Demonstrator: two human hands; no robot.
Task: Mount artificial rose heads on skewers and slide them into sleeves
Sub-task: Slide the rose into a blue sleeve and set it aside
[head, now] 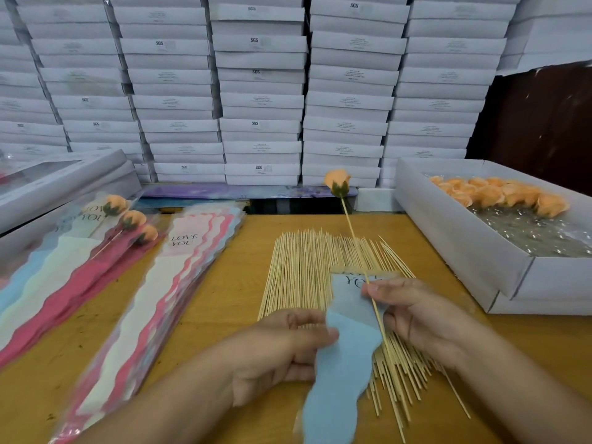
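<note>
A person's left hand [288, 344] grips a blue sleeve [346, 347] by its left edge, thumb curled over the front, above a wooden desk [224, 283]. The right hand [419, 315] pinches a skewer [368, 277] between thumb and fingers, holding it against the sleeve's right side; whether the stick's lower end lies inside the sleeve cannot be told. An orange rose head [337, 184] sits on the skewer's raised far tip, tilted away toward the wall of boxes. Beneath both hands a spread of bare skewers [304, 277] lies across the desk. To the left, a fanned stack of empty sleeves [179, 283] printed "LOVE YOU" rests beside three finished roses in sleeves [131, 219]. At right, an open white box [455, 235] holds loose orange rose heads [499, 193] at its far end, on clear plastic. Stacked white cartons [259, 91] fill the background, with a dark wooden panel [544, 123] at far right.
</note>
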